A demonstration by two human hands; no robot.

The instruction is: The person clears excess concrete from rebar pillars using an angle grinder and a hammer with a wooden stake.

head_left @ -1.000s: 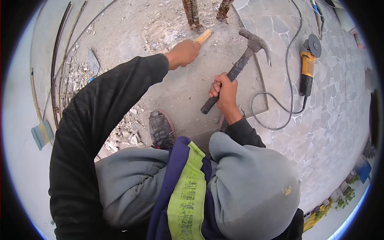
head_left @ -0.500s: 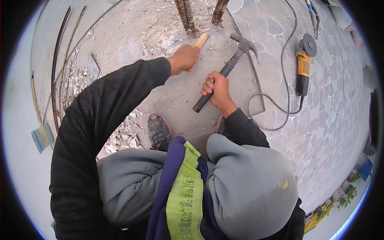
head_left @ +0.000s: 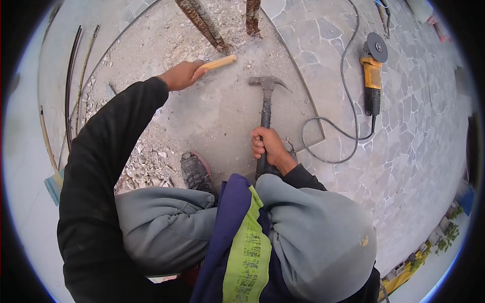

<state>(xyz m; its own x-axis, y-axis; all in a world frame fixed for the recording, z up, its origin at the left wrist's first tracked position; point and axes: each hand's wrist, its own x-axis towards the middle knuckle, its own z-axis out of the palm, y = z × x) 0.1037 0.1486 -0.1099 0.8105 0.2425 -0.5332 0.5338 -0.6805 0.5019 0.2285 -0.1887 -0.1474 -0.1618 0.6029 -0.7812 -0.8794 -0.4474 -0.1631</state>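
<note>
My left hand (head_left: 183,74) is closed around a short piece of wood (head_left: 219,62), yellowish and flat-sided, which points right just below the foot of a rusty ribbed steel bar (head_left: 203,26). The part inside my fist is hidden. Lower and to the right, my right hand (head_left: 269,147) grips a claw hammer (head_left: 266,112) by its dark, wrapped handle. The hammer's head points up and away from me, its claw toward the right. Apart from the wood, the head hangs over the dusty concrete.
Broken rubble (head_left: 146,164) lies left of my shoe (head_left: 196,171). A second rusty bar (head_left: 253,17) stands at the top. On the stone paving (head_left: 404,146) rests a yellow angle grinder (head_left: 373,76) with its looped cord (head_left: 345,60). Long thin rods (head_left: 70,83) lie far left.
My left hand has turned the wood from pointing up-right to nearly level and drawn it from the bar's foot. My right hand has lowered the hammer, now more upright. The view has shifted.
</note>
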